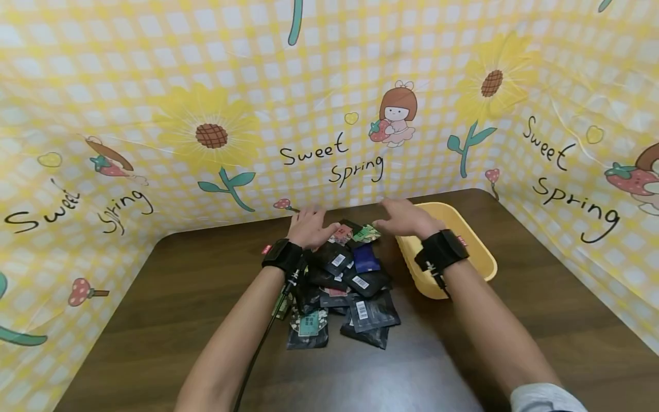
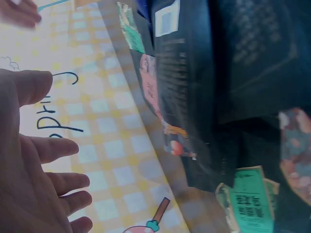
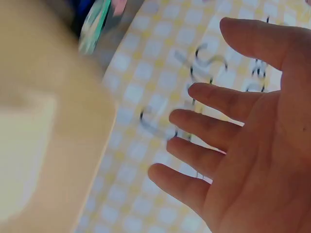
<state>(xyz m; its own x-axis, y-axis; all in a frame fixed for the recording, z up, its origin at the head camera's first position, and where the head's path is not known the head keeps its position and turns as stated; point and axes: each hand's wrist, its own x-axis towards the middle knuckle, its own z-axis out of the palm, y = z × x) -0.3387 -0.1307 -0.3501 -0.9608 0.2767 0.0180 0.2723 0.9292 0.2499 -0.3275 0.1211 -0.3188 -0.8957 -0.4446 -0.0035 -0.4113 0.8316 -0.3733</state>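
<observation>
A heap of small black packets (image 1: 334, 260) lies on the table, several with white barcode labels and some with coloured labels. Over its far left edge, my left hand (image 1: 309, 227) has its fingers spread and holds nothing. In the left wrist view that palm (image 2: 24, 160) is beside the packets (image 2: 194, 87), fingers apart. My right hand (image 1: 407, 217) is over the far left rim of a yellow plastic basket (image 1: 484, 254), with nothing in it. The right wrist view shows its fingers (image 3: 204, 128) extended and apart. A blue packet (image 1: 366, 258) lies on the heap's right side.
The basket stands right of the heap on the brown wooden table (image 1: 206, 297). A yellow checked cloth (image 1: 309, 74) with flowers and lettering hangs behind the table and along both sides. Each wrist wears a black strap (image 1: 443, 249), and a cable runs along the left forearm.
</observation>
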